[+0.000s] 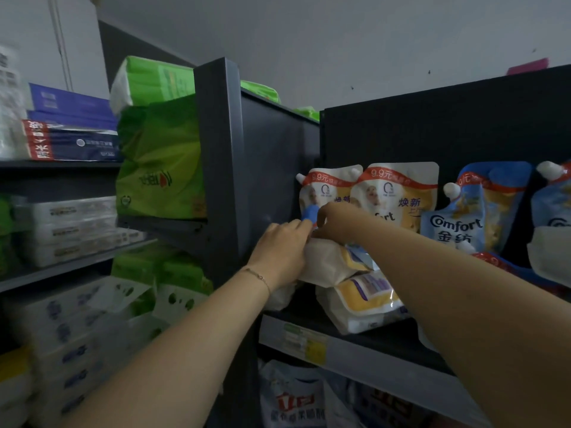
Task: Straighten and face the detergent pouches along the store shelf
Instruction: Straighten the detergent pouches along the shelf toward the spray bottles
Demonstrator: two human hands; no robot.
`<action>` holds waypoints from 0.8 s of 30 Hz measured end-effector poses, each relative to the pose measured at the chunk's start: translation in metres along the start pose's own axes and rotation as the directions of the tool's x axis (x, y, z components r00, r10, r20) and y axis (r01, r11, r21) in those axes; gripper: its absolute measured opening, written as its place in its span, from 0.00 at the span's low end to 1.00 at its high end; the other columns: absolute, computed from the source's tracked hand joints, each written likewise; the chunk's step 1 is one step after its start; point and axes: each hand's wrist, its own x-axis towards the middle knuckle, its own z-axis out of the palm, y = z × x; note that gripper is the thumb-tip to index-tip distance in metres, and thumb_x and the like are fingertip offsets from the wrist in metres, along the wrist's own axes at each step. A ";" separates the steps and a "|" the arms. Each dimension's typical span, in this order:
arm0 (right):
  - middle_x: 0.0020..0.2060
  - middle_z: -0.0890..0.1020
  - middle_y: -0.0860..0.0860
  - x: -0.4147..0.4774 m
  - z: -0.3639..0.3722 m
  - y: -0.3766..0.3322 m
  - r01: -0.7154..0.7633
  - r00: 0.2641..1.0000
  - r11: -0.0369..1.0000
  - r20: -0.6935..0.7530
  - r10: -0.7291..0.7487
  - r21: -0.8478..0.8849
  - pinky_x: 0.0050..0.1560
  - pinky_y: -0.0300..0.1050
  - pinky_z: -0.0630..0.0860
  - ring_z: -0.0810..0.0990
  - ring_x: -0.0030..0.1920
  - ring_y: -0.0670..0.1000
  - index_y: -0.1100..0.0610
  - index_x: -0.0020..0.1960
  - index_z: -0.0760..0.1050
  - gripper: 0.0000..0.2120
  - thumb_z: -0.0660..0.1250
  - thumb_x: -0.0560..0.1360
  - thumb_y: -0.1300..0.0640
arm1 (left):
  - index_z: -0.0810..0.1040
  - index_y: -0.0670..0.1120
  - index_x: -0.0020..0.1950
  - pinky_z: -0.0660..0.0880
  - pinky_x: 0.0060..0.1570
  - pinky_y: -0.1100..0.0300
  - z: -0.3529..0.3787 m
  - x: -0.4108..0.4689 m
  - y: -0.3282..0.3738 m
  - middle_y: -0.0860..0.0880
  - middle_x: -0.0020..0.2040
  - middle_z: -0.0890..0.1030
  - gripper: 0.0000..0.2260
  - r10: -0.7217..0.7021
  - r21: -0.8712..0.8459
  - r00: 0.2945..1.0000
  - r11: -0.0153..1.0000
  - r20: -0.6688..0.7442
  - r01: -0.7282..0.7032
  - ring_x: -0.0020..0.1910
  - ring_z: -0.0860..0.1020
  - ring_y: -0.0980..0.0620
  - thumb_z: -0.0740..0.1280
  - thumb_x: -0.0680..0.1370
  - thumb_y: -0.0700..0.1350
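Both forearms (185, 350) are extended toward the shelf post (222, 149). Just right of the post, a white-and-yellow pouch (332, 264) is laid on its side atop another on the shelf (355, 342). It is gripped by the left hand (279, 251), fingers curled over its upper end. The right hand (336, 223) fingers are curled, pinching at its blue cap (310, 213). Farther right of the post, upright pouches (398, 193) are stood.

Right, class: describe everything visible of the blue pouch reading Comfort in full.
The blue Comfort pouch looks like soft glossy plastic, with a white spout cap at its upper left corner, a red band across the top and yellow artwork. It stands slightly tilted, front facing out, right of a white-and-yellow pouch. The right forearm hides part of its lower edge.
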 end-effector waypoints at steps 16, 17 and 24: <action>0.56 0.80 0.50 0.018 0.038 0.029 -0.152 0.969 0.956 -0.153 0.194 0.251 0.60 0.59 0.73 0.78 0.53 0.55 0.45 0.62 0.76 0.18 0.62 0.76 0.39 | 0.66 0.47 0.38 0.57 0.32 0.59 0.012 0.007 -0.002 0.49 0.35 0.72 0.09 -0.071 -0.193 0.983 0.980 -0.169 0.037 0.32 0.68 0.50 0.59 0.78 0.43; 0.60 0.78 0.49 0.016 0.039 0.034 -0.126 0.967 0.965 -0.187 0.171 0.229 0.61 0.59 0.73 0.77 0.56 0.56 0.43 0.64 0.74 0.16 0.62 0.78 0.44 | 0.66 0.47 0.37 0.57 0.32 0.58 0.011 0.008 -0.001 0.49 0.34 0.73 0.10 -0.094 -0.198 0.983 0.978 -0.158 0.062 0.32 0.69 0.49 0.60 0.78 0.45; 0.49 0.77 0.51 -0.015 0.043 0.065 -0.056 0.782 0.721 -0.419 0.461 0.690 0.41 0.44 0.67 0.73 0.45 0.49 0.51 0.67 0.73 0.17 0.52 0.83 0.48 | 0.68 0.49 0.34 0.69 0.44 0.55 0.000 0.034 0.011 0.49 0.37 0.76 0.17 -0.244 -0.120 0.969 0.961 0.044 0.247 0.39 0.75 0.48 0.60 0.77 0.58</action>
